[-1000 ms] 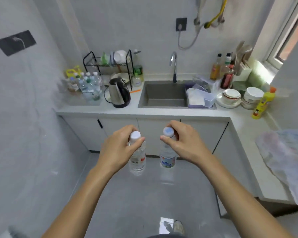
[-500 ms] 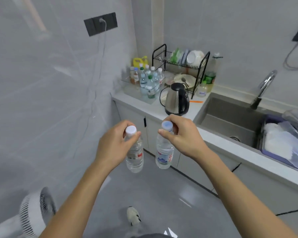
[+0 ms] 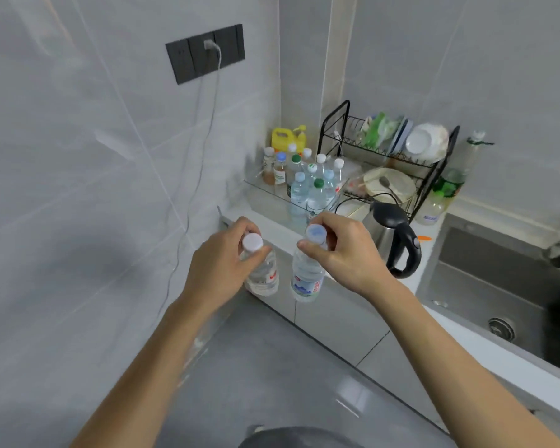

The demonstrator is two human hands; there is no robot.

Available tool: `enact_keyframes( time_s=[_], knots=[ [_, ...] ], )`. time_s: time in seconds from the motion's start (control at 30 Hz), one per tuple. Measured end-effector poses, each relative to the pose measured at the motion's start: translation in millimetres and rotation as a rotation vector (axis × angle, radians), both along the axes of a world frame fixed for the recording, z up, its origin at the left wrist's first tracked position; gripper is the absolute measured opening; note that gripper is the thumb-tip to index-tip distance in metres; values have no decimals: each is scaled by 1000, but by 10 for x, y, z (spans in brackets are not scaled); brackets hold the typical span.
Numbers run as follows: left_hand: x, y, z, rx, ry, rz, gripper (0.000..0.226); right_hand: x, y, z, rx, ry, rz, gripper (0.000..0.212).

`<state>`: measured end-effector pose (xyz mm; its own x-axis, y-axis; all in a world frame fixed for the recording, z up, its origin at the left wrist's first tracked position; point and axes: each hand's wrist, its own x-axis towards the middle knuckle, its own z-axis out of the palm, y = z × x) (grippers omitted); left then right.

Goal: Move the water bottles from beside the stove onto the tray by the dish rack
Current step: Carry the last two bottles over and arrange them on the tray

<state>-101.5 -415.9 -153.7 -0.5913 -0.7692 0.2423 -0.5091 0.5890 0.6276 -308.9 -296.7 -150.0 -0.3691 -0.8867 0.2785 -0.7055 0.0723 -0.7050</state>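
Hands nearest: left hand [image 3: 222,263] grips a white-capped water bottle [image 3: 262,273] by its neck, right hand [image 3: 343,250] pinches a blue-capped water bottle [image 3: 305,276] likewise; both hang upright over the floor, just short of the worktop [image 3: 282,232] edge. Beyond, clear tray [image 3: 272,195] packed with bottles [image 3: 307,185], beside black dish rack [image 3: 388,150]; kettle [image 3: 395,237] right.

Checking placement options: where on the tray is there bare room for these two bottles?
The clear tray's near-left stretch, between the wall and the clustered bottles, looks bare. Its right end, beside the dish rack and kettle, is crowded.
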Motion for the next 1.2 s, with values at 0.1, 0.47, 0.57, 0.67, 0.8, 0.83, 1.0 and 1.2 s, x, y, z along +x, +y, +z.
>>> enact_keyframes(
  time_s=[0.1,0.47,0.57,0.67,0.8,0.83,1.0,1.2],
  knots=[
    [-209,-509,42,13,2,1,24,-175,-432,-23,-7,-28,-29,21],
    [-1209,-2239,-116,-2,-46,32,26,-1242,-2155,-246,19,12,6,23],
    [-1474,-2586,-91,-15,-55,34,30,-1486,-2586,-253,-8,19,-10,25],
    [-1718,-2927,-92,-18,-35,23,29,-1686,-2977,-283,-46,7,-30,27],
    [-1998,-3394,-124,-31,-24,-24,25,-1885,-3393,-374,-46,-3,-78,27],
    [-2061,-3514,-155,-29,-25,-47,24,-1914,-3473,-402,-44,-4,-94,29],
    [-2301,-4019,-376,-3,-66,-153,24,-1951,-3733,-566,8,4,-190,32],
    [-2528,-4378,-682,24,-145,-280,23,-1952,-3938,-888,152,51,-265,34]
  ],
)
